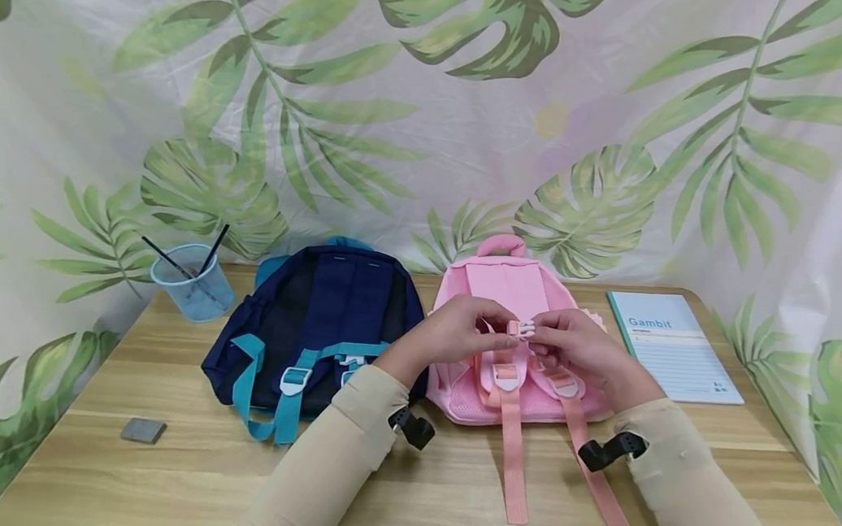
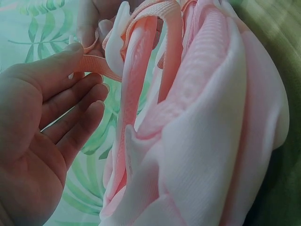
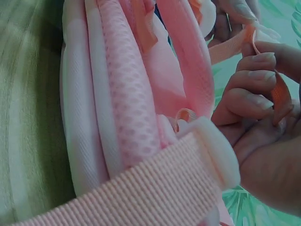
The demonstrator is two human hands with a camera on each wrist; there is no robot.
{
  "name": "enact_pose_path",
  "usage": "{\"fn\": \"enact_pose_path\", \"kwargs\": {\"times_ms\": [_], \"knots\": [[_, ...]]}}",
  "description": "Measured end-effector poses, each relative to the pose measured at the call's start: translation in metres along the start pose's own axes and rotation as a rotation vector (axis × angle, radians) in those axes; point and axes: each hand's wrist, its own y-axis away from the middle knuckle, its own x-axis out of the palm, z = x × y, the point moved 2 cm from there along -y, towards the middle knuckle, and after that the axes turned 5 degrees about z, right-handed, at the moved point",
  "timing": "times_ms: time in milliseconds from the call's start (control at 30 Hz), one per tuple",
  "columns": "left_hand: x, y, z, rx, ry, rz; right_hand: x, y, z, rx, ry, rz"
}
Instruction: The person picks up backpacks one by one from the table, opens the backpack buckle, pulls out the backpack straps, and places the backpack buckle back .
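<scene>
A pink backpack (image 1: 551, 288) stands on the table with its straps facing me. Over its front, both hands meet at a small white side-release buckle (image 1: 526, 329) on the chest strap. My left hand (image 1: 468, 327) pinches one end between thumb and fingers; its other fingers extend loosely in the left wrist view. From the other side, my right hand (image 1: 580, 346) pinches the buckle's pronged end, with a peach strap (image 3: 282, 101) running between its curled fingers. The fingers partly hide how far the buckle halves are joined. Two peach shoulder-strap tails (image 1: 513, 465) hang toward me.
Left of the pink bag stands a navy backpack (image 1: 348, 299) with teal straps. Farther left are a blue mesh cup (image 1: 202, 297) holding two black sticks and a grey eraser-like block (image 1: 143, 430). A notebook (image 1: 679, 350) lies at the right, near a leaf-print curtain (image 1: 474, 136).
</scene>
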Motion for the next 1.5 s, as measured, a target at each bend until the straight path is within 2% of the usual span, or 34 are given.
{"fn": "enact_pose_path", "kwargs": {"times_ms": [167, 267, 500, 700, 933, 1167, 1333, 1500], "knots": [[-0.001, 0.001, 0.001, -0.017, 0.000, -0.010, -0.007, 0.004, 0.000, 0.053, 0.048, -0.047], [-0.002, 0.002, 0.002, -0.018, 0.013, -0.013, -0.010, 0.006, 0.000, 0.057, 0.066, -0.034], [-0.001, 0.001, 0.002, -0.016, 0.044, -0.002, -0.008, 0.006, -0.002, 0.045, -0.004, 0.012], [-0.001, 0.000, 0.002, 0.002, 0.042, 0.000, -0.002, 0.003, 0.000, 0.018, -0.010, 0.037], [-0.002, 0.000, 0.002, -0.004, -0.002, 0.004, 0.001, 0.003, 0.003, 0.056, -0.033, 0.003], [-0.001, 0.000, 0.001, 0.000, -0.026, 0.013, 0.005, 0.004, 0.006, 0.090, -0.106, -0.026], [0.001, -0.001, 0.001, -0.003, -0.019, 0.017, 0.005, 0.005, 0.008, 0.087, -0.037, -0.032], [0.005, -0.001, 0.003, -0.057, -0.001, 0.023, 0.006, 0.008, 0.010, 0.068, -0.001, -0.040]]}}
